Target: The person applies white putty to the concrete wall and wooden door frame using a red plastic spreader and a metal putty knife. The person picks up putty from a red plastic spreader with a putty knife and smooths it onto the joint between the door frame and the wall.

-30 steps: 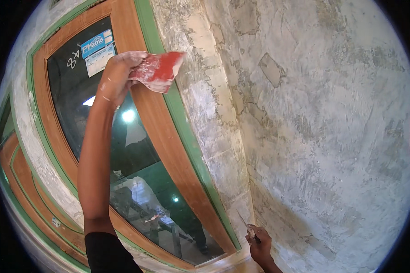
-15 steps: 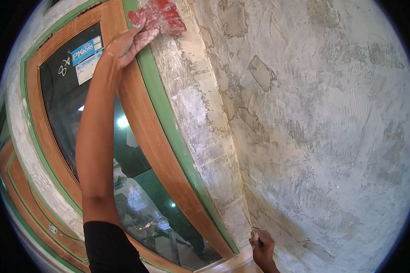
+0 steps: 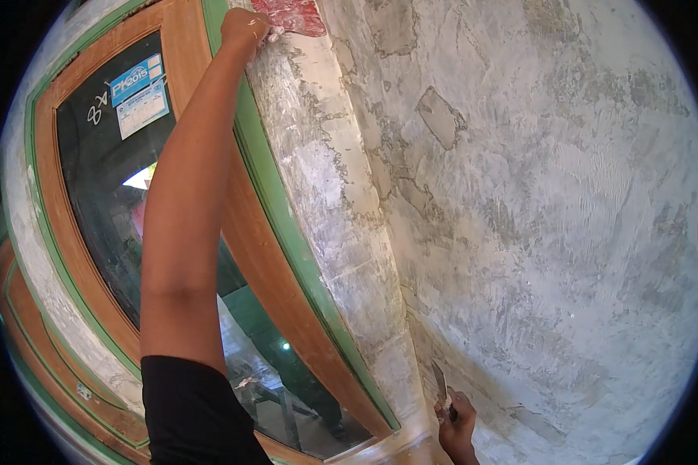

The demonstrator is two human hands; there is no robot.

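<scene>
High up, my left hand [image 3: 248, 29] is closed on a red plastic putty spreader [image 3: 295, 15], smeared with whitish paste. The spreader lies against the narrow plastered wall strip [image 3: 310, 178] beside the green window frame [image 3: 262, 147]. Paste also clings to the fingers. Low on the right, my right hand [image 3: 459, 425] grips a putty knife [image 3: 440, 378], its metal blade tilted up and away from the fist. The knife's handle is mostly covered by the fingers. It is near the corner where the strip meets the large grey wall [image 3: 535, 232].
Left of the strip is a wooden-framed window [image 3: 279, 256] with dark reflecting glass; a blue and white sticker [image 3: 139, 97] is on the pane. Another wooden panel [image 3: 46, 341] with green trim stands at the far left. Rough patches mark the grey wall.
My left hand has moved up, its wrist turned, with the spreader going partly out of the top edge. My right hand has shifted slightly right, and more of its blade shows.
</scene>
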